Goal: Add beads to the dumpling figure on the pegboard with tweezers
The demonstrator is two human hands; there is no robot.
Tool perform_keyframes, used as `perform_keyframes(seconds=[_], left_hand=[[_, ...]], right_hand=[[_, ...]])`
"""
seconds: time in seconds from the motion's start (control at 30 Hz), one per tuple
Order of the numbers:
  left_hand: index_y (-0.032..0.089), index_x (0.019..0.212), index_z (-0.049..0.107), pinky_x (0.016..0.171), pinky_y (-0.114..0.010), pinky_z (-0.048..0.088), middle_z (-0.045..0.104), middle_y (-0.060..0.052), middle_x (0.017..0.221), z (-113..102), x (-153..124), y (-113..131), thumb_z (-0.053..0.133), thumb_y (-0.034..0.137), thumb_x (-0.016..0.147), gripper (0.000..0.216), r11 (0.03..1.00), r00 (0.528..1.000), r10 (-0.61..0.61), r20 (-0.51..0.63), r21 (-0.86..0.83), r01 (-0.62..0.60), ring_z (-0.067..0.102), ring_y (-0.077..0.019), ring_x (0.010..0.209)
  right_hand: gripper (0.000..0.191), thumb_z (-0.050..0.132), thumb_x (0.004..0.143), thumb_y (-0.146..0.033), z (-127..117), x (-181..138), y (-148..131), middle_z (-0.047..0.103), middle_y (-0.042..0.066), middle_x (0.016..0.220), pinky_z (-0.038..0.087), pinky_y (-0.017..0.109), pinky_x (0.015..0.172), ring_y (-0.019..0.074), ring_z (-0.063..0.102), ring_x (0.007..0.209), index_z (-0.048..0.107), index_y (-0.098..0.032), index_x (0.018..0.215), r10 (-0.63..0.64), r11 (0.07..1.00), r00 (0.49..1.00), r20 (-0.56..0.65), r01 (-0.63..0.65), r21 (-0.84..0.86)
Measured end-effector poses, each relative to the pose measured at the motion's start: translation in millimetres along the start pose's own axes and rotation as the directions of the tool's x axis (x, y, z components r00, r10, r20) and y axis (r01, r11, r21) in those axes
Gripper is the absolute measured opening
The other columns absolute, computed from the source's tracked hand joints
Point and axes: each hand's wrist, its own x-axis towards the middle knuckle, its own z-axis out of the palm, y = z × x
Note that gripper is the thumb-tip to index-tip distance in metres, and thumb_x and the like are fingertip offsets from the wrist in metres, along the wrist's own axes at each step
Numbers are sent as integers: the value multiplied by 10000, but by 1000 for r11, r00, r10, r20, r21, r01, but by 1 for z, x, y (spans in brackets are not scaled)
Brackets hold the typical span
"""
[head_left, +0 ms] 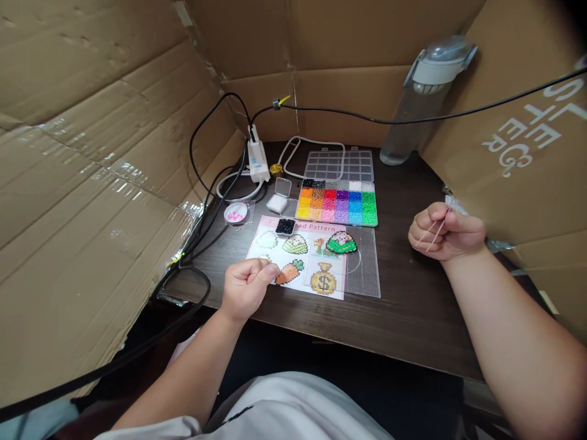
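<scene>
My left hand [250, 284] is closed in a fist above the lower left corner of the bead pattern sheet [306, 269]; what it holds, if anything, is hidden. Off to the right, my right hand [447, 232] pinches thin pink tweezers [438, 231], raised over the table's right side. A clear pegboard [369, 269] overlaps the sheet's right part. On it lies a green, black-edged bead piece [342, 242] with a pale pink top. A small tray of black beads [285, 227] rests at the sheet's upper edge.
Behind the sheet sits a sorted bead box [337, 203] with its lid open. Left of it are a small box of white beads [277, 203] and a dish [226, 214] with pink beads. A bottle [410, 116], power strip [257, 160] and black cable [330, 110] stand near cardboard walls.
</scene>
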Motion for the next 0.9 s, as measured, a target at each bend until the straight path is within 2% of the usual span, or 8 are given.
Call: perform_keyframes(seconds=[0.17,0.3,0.67,0.9], left_hand=[[163,538,272,493,-250,302,221,54,508,0,2,6,588,276,928,514,999,999,-36,38,-22,37,279,-65,479],[164,544,247,473,-244,252,186,52,519,-2,4,7,553,240,927,496,998,998,-48,49,-36,50,244,-61,468],[170,552,263,472,-254,258,201,42,515,-5,7,7,529,237,926,464,999,998,-43,52,-19,44,260,-77,469],[173,554,270,471,-257,272,204,41,525,-5,6,7,522,220,926,452,999,998,-34,46,5,34,265,-83,474]], right_hand=[[128,685,867,-356,-1,5,3,21,-117,546,40,165,306,32,-50,369,767,-282,932,-37,997,997,72,32,64],[149,668,877,-347,-2,8,3,43,-123,541,76,160,300,25,-34,358,759,-261,959,-49,994,991,124,36,102],[171,640,898,-341,-6,10,3,51,-111,564,54,180,317,40,-25,387,757,-248,981,-50,991,992,114,36,126],[154,672,875,-375,-7,9,3,31,-115,549,47,178,317,38,-36,375,770,-289,957,-22,997,998,67,17,80]])
